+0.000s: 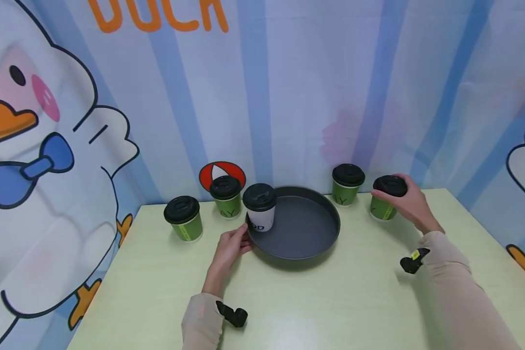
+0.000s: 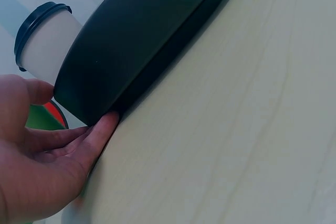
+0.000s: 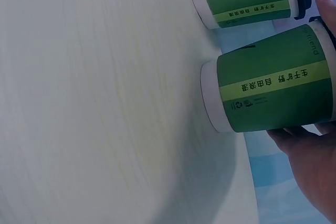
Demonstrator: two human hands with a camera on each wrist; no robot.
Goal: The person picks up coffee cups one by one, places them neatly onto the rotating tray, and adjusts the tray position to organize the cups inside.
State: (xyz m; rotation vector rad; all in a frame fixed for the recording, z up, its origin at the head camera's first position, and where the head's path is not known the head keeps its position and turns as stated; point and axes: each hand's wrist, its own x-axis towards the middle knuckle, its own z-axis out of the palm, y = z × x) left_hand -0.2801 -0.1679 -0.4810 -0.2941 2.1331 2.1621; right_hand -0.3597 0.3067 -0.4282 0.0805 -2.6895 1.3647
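A round dark pan [image 1: 299,228] stands at the middle of the table's back part, with a white cup [image 1: 262,216] under a black lid at its left inside. My left hand [image 1: 229,250] grips the pan's left rim; in the left wrist view the thumb of the hand [image 2: 50,156] lies at the rim and fingers reach under the pan wall [image 2: 126,45]. On the right, my right hand [image 1: 409,204] holds a green cup [image 1: 381,209] with a black lid around its upper part. The right wrist view shows this green cup [image 3: 273,85] between thumb and fingers.
Another green cup [image 1: 344,192] stands just left of the held one, near the back edge. Two more green cups [image 1: 227,204] [image 1: 189,227] stand left of the pan. A striped curtain [image 1: 288,97] with duck pictures hangs behind the pale table [image 1: 315,301].
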